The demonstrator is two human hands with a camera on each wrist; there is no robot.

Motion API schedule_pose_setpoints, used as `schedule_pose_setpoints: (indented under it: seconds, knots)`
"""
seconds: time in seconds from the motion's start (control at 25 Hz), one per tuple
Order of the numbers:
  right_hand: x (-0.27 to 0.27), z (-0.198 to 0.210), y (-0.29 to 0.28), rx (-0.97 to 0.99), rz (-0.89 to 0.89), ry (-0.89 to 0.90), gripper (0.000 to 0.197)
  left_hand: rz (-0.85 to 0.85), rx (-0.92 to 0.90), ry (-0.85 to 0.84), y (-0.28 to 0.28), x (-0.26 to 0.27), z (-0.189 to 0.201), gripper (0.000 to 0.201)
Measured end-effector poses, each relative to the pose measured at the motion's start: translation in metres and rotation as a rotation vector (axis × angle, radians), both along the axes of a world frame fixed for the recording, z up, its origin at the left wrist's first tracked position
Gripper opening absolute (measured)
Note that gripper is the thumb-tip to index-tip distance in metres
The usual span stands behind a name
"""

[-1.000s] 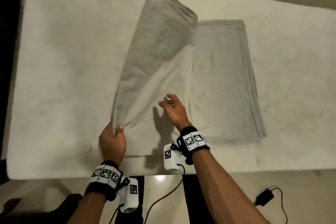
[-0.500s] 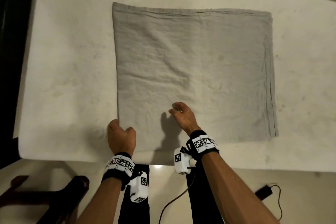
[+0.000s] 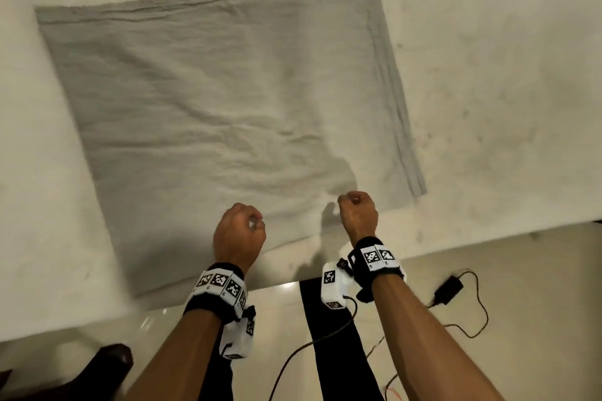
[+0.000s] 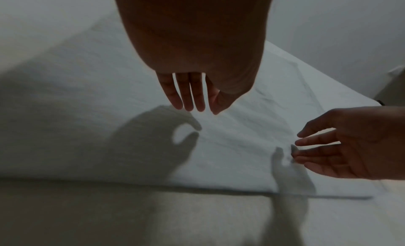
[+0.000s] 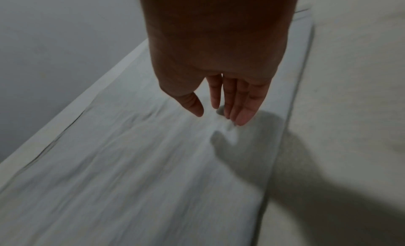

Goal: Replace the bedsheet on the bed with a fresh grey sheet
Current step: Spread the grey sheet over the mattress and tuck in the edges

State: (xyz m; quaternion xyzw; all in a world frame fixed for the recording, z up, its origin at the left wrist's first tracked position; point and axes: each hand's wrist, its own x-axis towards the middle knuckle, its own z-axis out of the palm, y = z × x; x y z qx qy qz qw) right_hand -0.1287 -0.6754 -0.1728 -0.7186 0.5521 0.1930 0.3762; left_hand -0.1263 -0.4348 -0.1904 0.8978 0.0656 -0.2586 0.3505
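- A second ago the left hand (image 3: 239, 233) was lifting one flap of the grey sheet (image 3: 228, 114) while the right hand (image 3: 358, 213) hovered over it; half a second ago the flap was already down. Now the sheet is lying flat as a folded, roughly square pad on the bed (image 3: 505, 58), and the left hand is no longer gripping its corner.
- Both hands are hanging just over the sheet's near edge, fingers relaxed and pointing down, pinching nothing. The right fingers (image 5: 245, 111) look to be brushing the cloth, though contact is unclear.
- The sheet is sitting skewed on the bed, its layered fold edges showing along the far and right sides; no long axis stands out.
- The wrist bands (image 3: 221, 283) are carrying black-and-white square markers; no readable writing.
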Motion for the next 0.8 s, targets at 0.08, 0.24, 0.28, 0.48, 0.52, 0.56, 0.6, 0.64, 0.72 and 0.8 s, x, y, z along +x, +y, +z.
schedule_pose_setpoints:
  seconds: [0.08,0.24,0.28,0.48,0.52,0.56,0.6,0.64,0.72,0.8]
  knots:
    - [-0.013,0.002,-0.055,-0.059,-0.152,-0.001,0.043,-0.045,-0.039,0.007,-0.054,-0.004,0.0,0.008]
    - [-0.034,-0.011,-0.139,-0.056,-0.414,-0.008,0.069,-0.14,-0.093,0.005,-0.141,-0.007,-0.002,0.007]
    - [-0.038,-0.018,-0.154,-0.014,-0.479,-0.023,0.079,-0.162,-0.101,0.014,-0.161,-0.008,-0.003,0.007]
    - [-0.051,-0.061,-0.178,0.192,-0.64,-0.16,0.073,-0.265,-0.083,0.013,-0.218,-0.011,-0.005,0.005]
    - [-0.045,-0.056,-0.174,0.186,-0.666,-0.189,0.062,-0.275,-0.087,0.011,-0.221,-0.01,-0.004,0.007]
    - [-0.039,-0.049,-0.172,0.171,-0.697,-0.209,0.05,-0.284,-0.087,0.014,-0.226,-0.007,-0.003,0.01]
    - [-0.033,-0.042,-0.17,0.152,-0.718,-0.221,0.041,-0.29,-0.085,0.022,-0.229,-0.004,-0.002,0.015]
    - [-0.029,-0.036,-0.166,0.122,-0.713,-0.24,0.032,-0.299,-0.082,0.022,-0.232,-0.002,0.001,0.021]
    - [-0.02,-0.017,-0.154,0.08,-0.625,-0.353,0.018,-0.312,-0.089,-0.01,-0.236,0.003,0.008,0.04]
    - [-0.008,0.006,-0.134,0.077,-0.415,-0.515,0.022,-0.266,-0.136,-0.045,-0.241,0.009,0.017,0.059]
